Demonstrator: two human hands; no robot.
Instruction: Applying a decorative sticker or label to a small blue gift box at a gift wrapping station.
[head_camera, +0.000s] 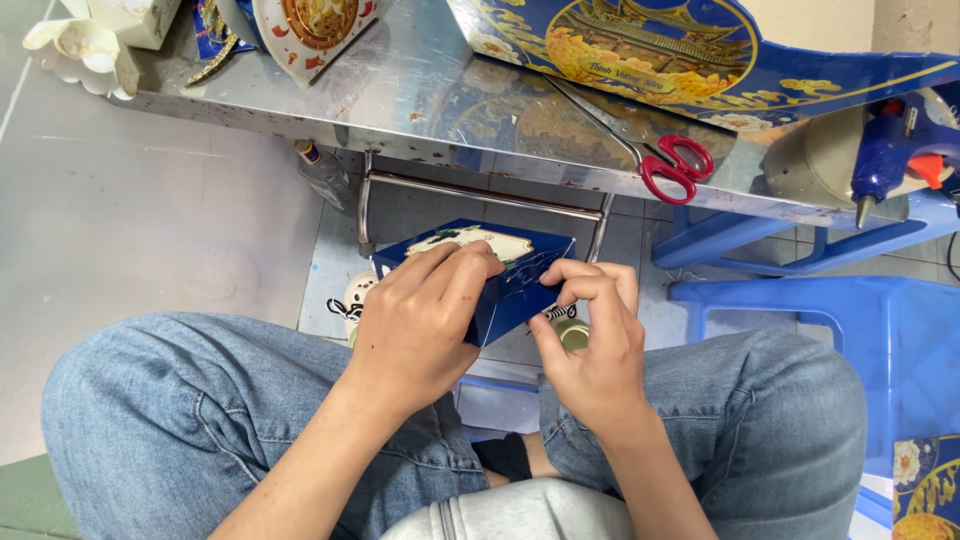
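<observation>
At the centre of the frame a small dark blue box (500, 285) sat between the person's two hands, held in the air over the lap, below the front edge of the desk (400, 110). Its long axis ran from the middle left of the frame toward the centre right, tilted slightly down at the right end, and its top face carried a cream-coloured panel with a scalloped outline. The left hand (420, 320) lay over the near long side, its fingers curled onto the top and closed around the box. The right hand (590, 345) met the right-hand end, thumb and forefinger pinched narrowly at the corner, where a short black-and-white twisted cord (558, 312) showed; whether the fingers gripped the cord itself could not be told. Both hands touched the box, the left covering more of it. The box looked like glossy printed card with sharp folded edges. Under the hands were knees in faded blue denim. In the upper part of the frame the desk was bare scuffed metal, reflective and spotted with rust along its rim. On it lay red-handled scissors (670, 165) with long steel blades, to the upper right of the box and well apart from it. A large sheet of blue and gold printed card (640, 50) lay beyond them, and a blue glue gun (895, 155) rested at the far right. Blue plastic stools (800, 300) stood on the tiled floor to the right.
</observation>
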